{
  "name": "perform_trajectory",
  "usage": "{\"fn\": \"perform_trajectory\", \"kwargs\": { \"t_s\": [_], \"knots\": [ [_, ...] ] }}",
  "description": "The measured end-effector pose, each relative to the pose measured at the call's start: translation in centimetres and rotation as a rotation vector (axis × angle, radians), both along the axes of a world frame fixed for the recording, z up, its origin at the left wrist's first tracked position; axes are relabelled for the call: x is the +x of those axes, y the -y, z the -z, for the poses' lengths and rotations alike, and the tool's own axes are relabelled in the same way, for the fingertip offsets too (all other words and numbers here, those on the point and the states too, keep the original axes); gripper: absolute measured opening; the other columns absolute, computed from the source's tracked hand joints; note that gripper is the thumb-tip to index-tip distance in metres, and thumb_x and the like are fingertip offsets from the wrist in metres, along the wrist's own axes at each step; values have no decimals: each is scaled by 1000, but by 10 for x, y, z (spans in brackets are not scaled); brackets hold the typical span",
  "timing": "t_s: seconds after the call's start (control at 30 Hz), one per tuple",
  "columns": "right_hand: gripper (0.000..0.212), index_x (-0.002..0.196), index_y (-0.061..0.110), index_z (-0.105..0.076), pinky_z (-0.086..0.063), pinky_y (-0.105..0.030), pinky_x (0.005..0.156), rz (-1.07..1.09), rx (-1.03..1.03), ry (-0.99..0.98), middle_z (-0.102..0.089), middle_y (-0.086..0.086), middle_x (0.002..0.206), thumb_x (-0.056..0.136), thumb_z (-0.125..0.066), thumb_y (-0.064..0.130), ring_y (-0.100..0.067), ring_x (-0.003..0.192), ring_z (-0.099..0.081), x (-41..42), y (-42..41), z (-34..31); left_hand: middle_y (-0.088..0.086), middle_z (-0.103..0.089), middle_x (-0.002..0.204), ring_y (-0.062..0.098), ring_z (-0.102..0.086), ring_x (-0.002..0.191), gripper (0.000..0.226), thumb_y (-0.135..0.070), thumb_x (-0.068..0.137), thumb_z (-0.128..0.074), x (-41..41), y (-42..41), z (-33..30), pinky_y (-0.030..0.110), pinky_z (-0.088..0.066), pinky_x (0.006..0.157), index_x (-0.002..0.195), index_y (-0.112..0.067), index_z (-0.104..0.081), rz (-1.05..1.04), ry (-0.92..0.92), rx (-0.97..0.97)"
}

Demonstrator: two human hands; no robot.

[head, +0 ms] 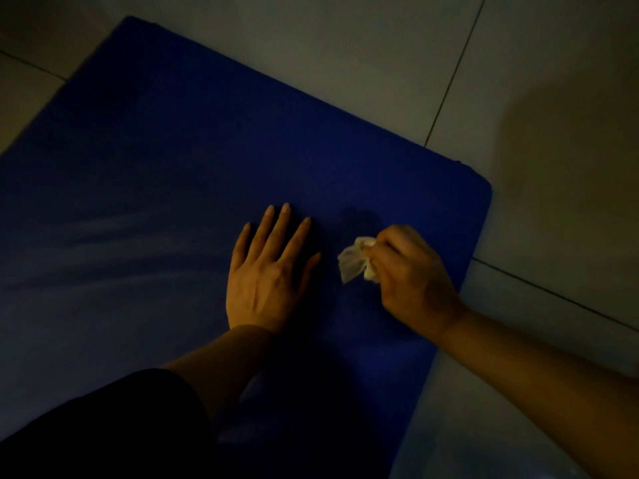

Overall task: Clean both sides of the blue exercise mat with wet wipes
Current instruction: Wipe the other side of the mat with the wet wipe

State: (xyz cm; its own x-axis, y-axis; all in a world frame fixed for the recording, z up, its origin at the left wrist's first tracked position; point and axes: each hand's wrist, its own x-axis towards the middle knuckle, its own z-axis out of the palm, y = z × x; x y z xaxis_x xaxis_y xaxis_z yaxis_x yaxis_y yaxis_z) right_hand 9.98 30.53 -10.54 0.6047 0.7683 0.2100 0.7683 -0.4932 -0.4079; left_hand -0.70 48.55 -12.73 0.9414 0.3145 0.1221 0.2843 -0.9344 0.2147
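The blue exercise mat [179,160] lies flat on the floor and fills most of the head view, with its far right corner at the upper right. My left hand [269,274] presses flat on the mat with straight, spread fingers. Just to its right, my right hand [411,274] pinches a crumpled white wet wipe [356,259] in curled fingers. The wipe hangs from the fingers close above the mat; contact with the mat cannot be told. Faint pale streaks show on the mat at the left.
Pale floor tiles [518,115] with dark grout lines surround the mat at the back and right. A dark sleeve or garment [103,430] covers the lower left corner. The scene is dim.
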Motion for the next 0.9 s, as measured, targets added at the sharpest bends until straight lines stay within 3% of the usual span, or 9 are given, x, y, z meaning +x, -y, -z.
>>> {"fn": "perform_trajectory", "kwargs": {
  "t_s": [0.1, 0.27, 0.4, 0.53, 0.7, 0.8, 0.9],
  "knots": [
    [7, 75, 3, -59, -46, -27, 56, -69, -44, -16, -55, -10, 82, 78, -62, -3, -23, 75, -52, 12, 7, -4, 7, -37, 152, 23, -28, 143, 50, -43, 99, -33, 0, 1, 0, 43, -18, 117, 142, -21, -45, 40, 25, 10],
    [11, 85, -1, -63, -49, -33, 65, 210, -41, 43, -55, -17, 88, 76, -61, -7, -34, 79, -55, 46, 6, -8, 8, -39, 150, 26, -32, 142, 47, -38, 100, -33, 0, 0, 0, 44, -19, 116, 141, -20, -47, 117, 36, 9],
    [18, 82, 1, -63, -45, -28, 63, -5, 7, -3, -55, -10, 84, 86, -48, 10, -22, 77, -50, -4, 17, -8, 7, -37, 152, 25, -30, 143, 48, -39, 100, -30, -1, 0, -1, 46, -21, 117, 143, -21, -44, 130, -5, 14],
    [10, 78, 6, -59, -47, -31, 58, -168, -64, -33, -54, -9, 81, 82, -51, 2, -23, 73, -51, -7, 29, -11, 9, -37, 152, 27, -29, 143, 48, -35, 99, -34, -1, 0, -3, 48, -22, 116, 143, -20, -44, 142, -4, 25],
    [12, 86, -1, -64, -52, -38, 61, 159, -77, 64, -56, -17, 85, 76, -56, -2, -35, 75, -55, 43, 39, -16, 14, -44, 147, 33, -38, 137, 47, -21, 93, -41, 3, -1, 0, 53, -32, 111, 139, -15, -49, 287, 73, 28],
    [8, 79, 3, -61, -47, -37, 58, 38, -13, 13, -54, -12, 81, 81, -53, 4, -28, 73, -51, -3, 44, -12, 20, -56, 134, 36, -53, 125, 41, -10, 88, -45, 16, 20, -1, 47, -41, 105, 124, -3, -63, 403, 168, -14],
    [10, 73, 4, -59, -43, -33, 57, -123, -61, -86, -51, -8, 79, 75, -59, -6, -21, 73, -46, -36, 49, -10, 20, -57, 132, 35, -52, 126, 39, -7, 82, -61, 22, 57, -3, 50, -40, 107, 120, 2, -62, 267, 154, -180]
  ]
}}
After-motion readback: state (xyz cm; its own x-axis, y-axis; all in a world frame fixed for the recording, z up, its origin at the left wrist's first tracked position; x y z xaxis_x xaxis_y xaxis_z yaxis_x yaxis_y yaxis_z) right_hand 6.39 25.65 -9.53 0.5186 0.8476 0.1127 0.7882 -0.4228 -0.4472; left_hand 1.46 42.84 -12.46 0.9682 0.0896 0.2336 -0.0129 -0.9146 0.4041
